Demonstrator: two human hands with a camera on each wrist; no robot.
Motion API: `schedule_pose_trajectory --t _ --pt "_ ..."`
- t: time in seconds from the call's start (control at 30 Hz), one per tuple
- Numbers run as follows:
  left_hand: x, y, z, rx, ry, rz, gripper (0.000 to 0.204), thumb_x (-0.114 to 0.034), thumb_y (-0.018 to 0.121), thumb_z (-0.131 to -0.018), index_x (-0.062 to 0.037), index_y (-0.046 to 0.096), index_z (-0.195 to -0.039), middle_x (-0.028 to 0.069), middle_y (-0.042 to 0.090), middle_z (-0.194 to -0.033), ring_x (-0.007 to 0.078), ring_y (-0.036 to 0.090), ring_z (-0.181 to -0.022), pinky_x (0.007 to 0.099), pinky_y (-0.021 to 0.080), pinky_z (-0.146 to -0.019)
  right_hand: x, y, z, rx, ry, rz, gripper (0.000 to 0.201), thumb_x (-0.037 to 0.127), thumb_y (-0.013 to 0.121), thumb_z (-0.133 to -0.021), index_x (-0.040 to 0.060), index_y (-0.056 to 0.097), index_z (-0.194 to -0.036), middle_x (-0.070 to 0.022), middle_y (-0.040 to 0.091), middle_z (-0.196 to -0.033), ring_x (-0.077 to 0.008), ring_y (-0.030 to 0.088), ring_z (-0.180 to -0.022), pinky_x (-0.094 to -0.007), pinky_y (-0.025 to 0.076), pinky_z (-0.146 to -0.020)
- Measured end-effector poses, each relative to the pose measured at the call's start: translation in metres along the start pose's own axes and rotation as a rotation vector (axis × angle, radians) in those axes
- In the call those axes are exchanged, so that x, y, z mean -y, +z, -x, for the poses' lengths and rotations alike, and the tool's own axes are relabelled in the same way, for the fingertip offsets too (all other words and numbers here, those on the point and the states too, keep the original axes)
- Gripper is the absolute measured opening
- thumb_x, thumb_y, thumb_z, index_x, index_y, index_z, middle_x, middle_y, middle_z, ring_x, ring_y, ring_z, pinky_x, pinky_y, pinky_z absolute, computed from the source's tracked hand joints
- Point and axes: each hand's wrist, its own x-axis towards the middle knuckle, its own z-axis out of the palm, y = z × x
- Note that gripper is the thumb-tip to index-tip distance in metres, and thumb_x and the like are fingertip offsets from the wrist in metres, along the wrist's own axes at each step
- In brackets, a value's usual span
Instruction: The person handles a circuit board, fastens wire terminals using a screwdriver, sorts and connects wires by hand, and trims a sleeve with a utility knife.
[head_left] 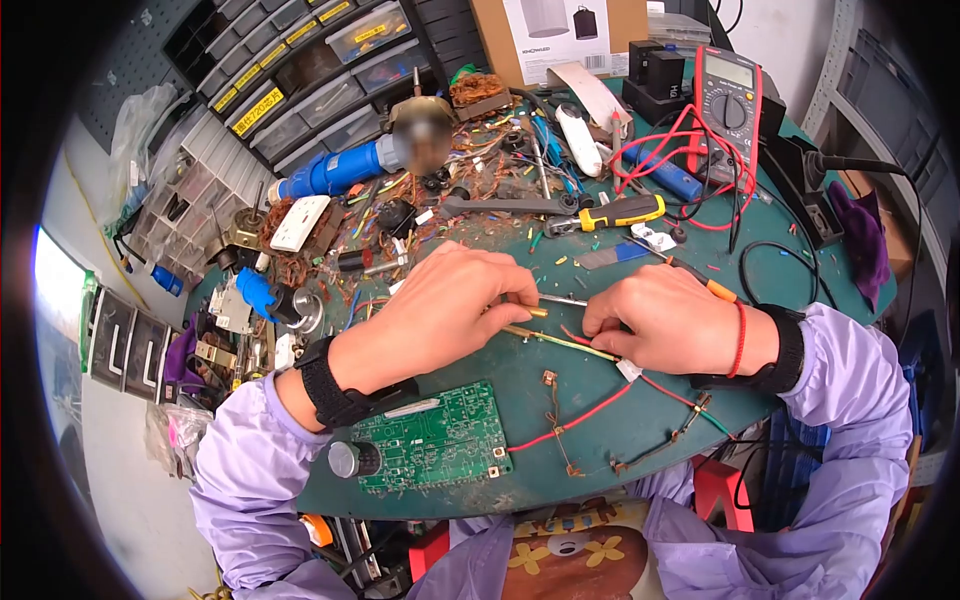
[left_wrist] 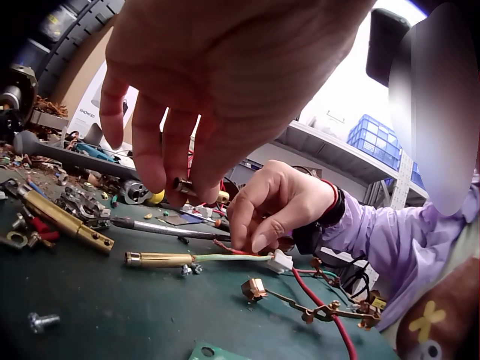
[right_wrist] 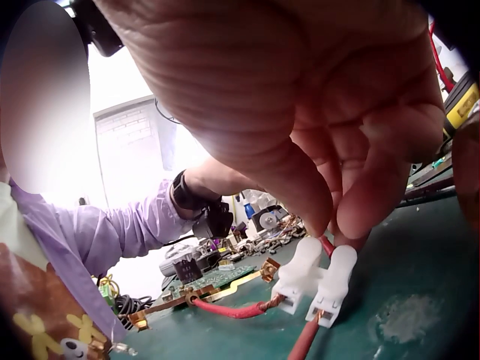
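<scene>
My left hand point(head_left: 435, 315) pinches a short brass piece point(head_left: 538, 311) between thumb and fingers, above the table. In the left wrist view, a brass pin point(left_wrist: 159, 259) on a green-yellow wire point(left_wrist: 232, 257) lies below that hand, and the wire leads to a white connector point(left_wrist: 280, 261). My right hand point(head_left: 675, 315) pinches a short red wire point(right_wrist: 328, 244) just above this connector, whose two white levers point(right_wrist: 302, 262) show in the right wrist view. A longer red wire point(head_left: 590, 411) runs from the connector. A metal shaft point(head_left: 563, 299) lies between the hands.
A green circuit board point(head_left: 435, 440) lies near the front edge, left of thin brass strips point(left_wrist: 300, 307). Behind the hands are a yellow-black tool point(head_left: 622, 212), a red multimeter point(head_left: 728, 105) with tangled leads, and heaped scrap and wires. Drawers point(head_left: 300, 85) stand at back left.
</scene>
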Motion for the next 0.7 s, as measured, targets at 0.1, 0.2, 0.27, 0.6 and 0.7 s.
schedule_pose_trajectory --t 0.1,0.2,0.27,0.6,0.7 --pt "-0.002 -0.001 0.0 0.022 -0.019 0.05 0.009 -0.004 0.067 -0.079 -0.0007 0.064 -0.087 0.012 0.063 -0.077 0.0279 0.062 -0.071 0.0362 0.047 -0.062 0.002 -0.001 0.0 0.009 0.017 0.034 0.011 0.012 0.063 -0.079 0.0077 0.07 -0.086 -0.0103 0.066 -0.071 -0.0291 0.064 -0.067 -0.0398 0.047 -0.058" --pt "-0.005 -0.004 0.0 0.055 -0.072 0.055 0.011 -0.009 0.066 -0.081 -0.001 0.064 -0.089 0.0132 0.065 -0.081 0.0339 0.062 -0.079 0.0419 0.048 -0.07 0.0 0.002 0.0 0.004 -0.001 0.033 0.012 0.011 0.062 -0.078 0.0076 0.07 -0.087 -0.0103 0.066 -0.069 -0.0286 0.064 -0.066 -0.039 0.047 -0.057" --pt "-0.006 -0.004 0.001 0.073 -0.128 0.092 0.011 -0.009 0.064 -0.082 -0.0012 0.063 -0.09 0.0133 0.065 -0.082 0.034 0.062 -0.079 0.0421 0.048 -0.071 0.002 0.0 0.0 0.03 0.019 0.022 0.012 0.01 0.062 -0.077 0.0073 0.07 -0.087 -0.0099 0.066 -0.069 -0.028 0.065 -0.066 -0.0384 0.047 -0.058" --pt "0.004 0.003 0.004 0.086 -0.142 0.181 0.015 -0.012 0.058 -0.089 -0.0009 0.062 -0.097 0.0143 0.064 -0.085 0.0323 0.063 -0.085 0.0396 0.048 -0.074 -0.011 0.007 -0.003 0.018 -0.027 -0.182 0.011 0.007 0.06 -0.07 0.005 0.069 -0.077 -0.0114 0.065 -0.066 -0.0296 0.064 -0.065 -0.0407 0.045 -0.056" --pt "0.001 -0.004 0.002 0.204 -0.295 0.357 0.016 -0.013 0.056 -0.092 -0.001 0.062 -0.1 0.0118 0.065 -0.085 0.0241 0.063 -0.082 0.0358 0.047 -0.072 -0.012 0.007 -0.004 0.034 -0.022 -0.177 0.011 0.008 0.06 -0.07 0.0056 0.069 -0.077 -0.0109 0.065 -0.066 -0.0294 0.064 -0.065 -0.0403 0.046 -0.056"
